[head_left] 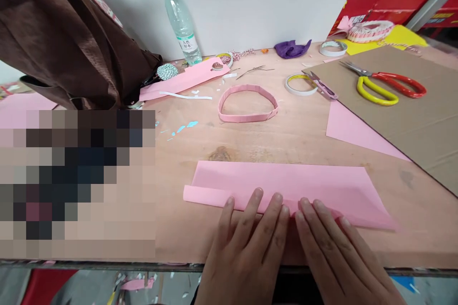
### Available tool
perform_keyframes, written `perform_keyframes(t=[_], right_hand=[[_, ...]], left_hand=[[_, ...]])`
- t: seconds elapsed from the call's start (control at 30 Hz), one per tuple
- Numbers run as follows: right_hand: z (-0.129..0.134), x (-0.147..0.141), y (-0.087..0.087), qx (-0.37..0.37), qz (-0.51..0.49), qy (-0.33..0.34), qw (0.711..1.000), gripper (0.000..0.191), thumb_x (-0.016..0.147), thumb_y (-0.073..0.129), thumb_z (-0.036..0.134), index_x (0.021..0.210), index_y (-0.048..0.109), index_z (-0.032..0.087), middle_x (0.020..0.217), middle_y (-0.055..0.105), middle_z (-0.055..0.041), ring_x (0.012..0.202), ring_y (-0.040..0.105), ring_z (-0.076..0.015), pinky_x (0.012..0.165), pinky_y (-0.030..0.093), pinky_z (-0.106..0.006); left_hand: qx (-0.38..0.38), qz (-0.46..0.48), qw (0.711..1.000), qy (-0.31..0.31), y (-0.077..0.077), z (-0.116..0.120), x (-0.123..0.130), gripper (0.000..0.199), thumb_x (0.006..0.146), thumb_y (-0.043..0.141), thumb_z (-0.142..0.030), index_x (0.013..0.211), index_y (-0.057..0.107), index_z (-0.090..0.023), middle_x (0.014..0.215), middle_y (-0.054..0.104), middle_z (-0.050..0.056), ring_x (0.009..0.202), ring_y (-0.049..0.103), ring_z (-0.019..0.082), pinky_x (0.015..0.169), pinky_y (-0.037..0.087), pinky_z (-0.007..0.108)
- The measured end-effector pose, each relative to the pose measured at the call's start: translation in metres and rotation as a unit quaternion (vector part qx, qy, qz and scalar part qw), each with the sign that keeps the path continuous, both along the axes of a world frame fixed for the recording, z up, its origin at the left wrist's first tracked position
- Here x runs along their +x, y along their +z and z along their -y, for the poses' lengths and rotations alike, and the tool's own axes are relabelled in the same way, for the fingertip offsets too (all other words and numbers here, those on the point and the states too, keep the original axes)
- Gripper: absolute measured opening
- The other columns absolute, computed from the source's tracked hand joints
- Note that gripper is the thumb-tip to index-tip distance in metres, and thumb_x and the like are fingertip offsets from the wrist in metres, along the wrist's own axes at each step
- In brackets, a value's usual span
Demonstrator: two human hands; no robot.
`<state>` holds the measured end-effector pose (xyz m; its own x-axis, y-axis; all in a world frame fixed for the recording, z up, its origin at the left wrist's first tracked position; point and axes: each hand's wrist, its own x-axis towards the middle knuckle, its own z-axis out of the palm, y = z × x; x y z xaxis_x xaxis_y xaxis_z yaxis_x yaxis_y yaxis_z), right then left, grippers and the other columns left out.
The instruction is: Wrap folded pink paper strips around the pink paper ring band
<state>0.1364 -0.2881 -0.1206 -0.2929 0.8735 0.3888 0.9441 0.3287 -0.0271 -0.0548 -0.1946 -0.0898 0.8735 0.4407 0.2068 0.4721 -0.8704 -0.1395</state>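
Note:
A sheet of pink paper (286,176) lies on the wooden table in front of me, its near edge folded over into a strip that shows best at the left end. My left hand (246,243) rests palm down with its fingers spread, the tips pressing on this fold. Close beside it, my right hand (332,243) also lies flat, fingertips on the near edge of the paper; its thumb is hidden. Neither hand grips anything. Beyond the sheet sits a closed ring of folded pink paper (248,117).
Scissors (382,83) lie on a cardboard sheet (404,119) at the right. A box cutter (324,86) touches a tape roll (298,86). A bottle (182,24) leans on the wall beside a brown bag (71,33). A blurred patch covers the left.

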Motion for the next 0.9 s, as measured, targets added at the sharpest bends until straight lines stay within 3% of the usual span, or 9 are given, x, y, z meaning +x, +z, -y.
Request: perform_keyframes(t=[0.1, 0.27, 0.4, 0.57, 0.73, 0.8, 0.9], right_hand=[[-0.006, 0.007, -0.002, 0.009, 0.044, 0.014, 0.999, 0.054, 0.090, 0.044, 0.032, 0.139, 0.045, 0.010, 0.137, 0.049, -0.0146, 0.126, 0.047, -0.0323, 0.094, 0.049, -0.043], [-0.009, 0.019, 0.004, 0.025, 0.144, 0.020, 0.989, 0.076, 0.086, 0.038, 0.059, 0.130, 0.048, -0.001, 0.139, 0.041, -0.0271, 0.131, 0.038, -0.0394, 0.084, 0.050, -0.051], [-0.011, 0.019, 0.006, 0.022, 0.156, 0.036, 0.987, 0.079, 0.083, 0.040, 0.064, 0.127, 0.049, -0.002, 0.138, 0.042, -0.0285, 0.126, 0.043, -0.0389, 0.084, 0.049, -0.050], [-0.018, 0.013, 0.013, 0.039, 0.123, 0.021, 0.991, 0.070, 0.086, 0.035, 0.058, 0.119, 0.053, -0.001, 0.127, 0.052, -0.0279, 0.112, 0.056, -0.0351, 0.083, 0.048, -0.048], [-0.020, 0.012, 0.019, 0.026, 0.112, 0.032, 0.993, 0.068, 0.087, 0.033, 0.055, 0.118, 0.052, -0.003, 0.123, 0.055, -0.0303, 0.108, 0.060, -0.0361, 0.077, 0.052, -0.047], [-0.018, 0.011, 0.017, 0.021, 0.114, 0.034, 0.993, 0.062, 0.087, 0.036, 0.047, 0.119, 0.051, -0.004, 0.124, 0.053, -0.0310, 0.110, 0.058, -0.0363, 0.077, 0.053, -0.047], [-0.017, 0.008, 0.011, 0.021, 0.120, 0.041, 0.992, 0.049, 0.084, 0.037, 0.023, 0.127, 0.049, 0.000, 0.136, 0.047, -0.0236, 0.120, 0.052, -0.0319, 0.083, 0.054, -0.041]], left_hand=[[0.003, -0.003, 1.000, -0.005, 0.000, 0.000, 0.000, 0.046, 0.093, 0.041, -0.036, 0.135, 0.050, -0.018, 0.148, 0.043, 0.004, 0.132, 0.039, 0.030, 0.109, 0.024, 0.043], [0.001, 0.000, 1.000, 0.000, -0.001, 0.000, 0.001, 0.050, 0.091, 0.046, -0.041, 0.134, 0.051, -0.017, 0.147, 0.045, 0.004, 0.131, 0.040, 0.031, 0.107, 0.026, 0.042], [-0.011, 0.010, 1.000, -0.001, -0.002, 0.000, 0.002, 0.063, 0.088, 0.042, -0.059, 0.133, 0.052, -0.016, 0.146, 0.046, 0.006, 0.130, 0.041, 0.033, 0.105, 0.027, 0.043], [-0.046, -0.005, 0.999, -0.007, -0.001, -0.002, 0.001, 0.082, 0.080, 0.044, -0.073, 0.137, 0.048, -0.014, 0.149, 0.042, 0.007, 0.133, 0.037, 0.033, 0.105, 0.026, 0.045], [-0.082, -0.025, 0.996, -0.006, 0.000, -0.003, 0.003, 0.083, 0.076, 0.056, -0.066, 0.139, 0.044, -0.013, 0.151, 0.038, 0.008, 0.134, 0.037, 0.035, 0.107, 0.025, 0.050], [-0.102, -0.033, 0.994, -0.008, 0.000, -0.003, 0.003, 0.083, 0.075, 0.059, -0.062, 0.141, 0.041, -0.013, 0.152, 0.035, 0.009, 0.134, 0.037, 0.035, 0.108, 0.026, 0.053], [-0.132, -0.044, 0.990, -0.012, -0.001, -0.001, 0.002, 0.085, 0.076, 0.061, -0.056, 0.144, 0.035, -0.013, 0.154, 0.030, 0.010, 0.138, 0.032, 0.037, 0.109, 0.026, 0.057]])
